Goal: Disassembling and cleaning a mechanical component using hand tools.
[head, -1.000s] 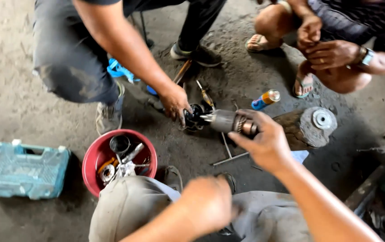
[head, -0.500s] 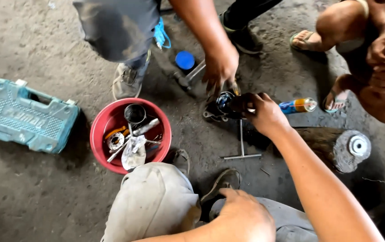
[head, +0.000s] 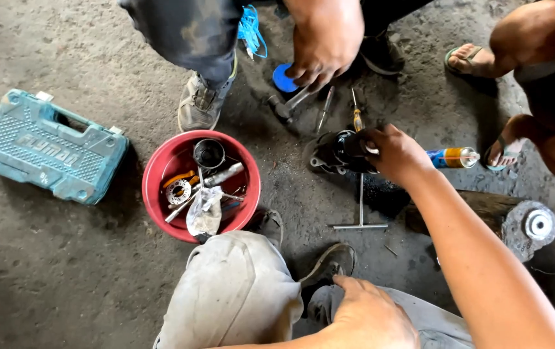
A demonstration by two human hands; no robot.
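My right hand (head: 395,154) grips a dark greasy metal hub-like part (head: 337,152) that rests on the concrete floor. My left hand (head: 371,317) lies on my own grey-trousered knee at the bottom of the view, fingers loosely spread, holding nothing. Another person's hand (head: 324,40) hovers above the part, over a hammer (head: 289,106), two screwdrivers (head: 355,111) and a blue round lid (head: 284,79). A T-shaped metal wrench (head: 361,213) lies just below the part.
A red bowl (head: 158,168) with metal parts and a crumpled bag sits left of my knee. A teal tool case (head: 48,147) lies farther left. A spray can (head: 453,157), a wooden block (head: 484,205) and a grey disc (head: 529,227) lie right. A second person squats at top right.
My view has tilted down and shifted. The other person's hand has lifted off the part and moved up. My right hand stays on the part; my left hand has settled on my knee.
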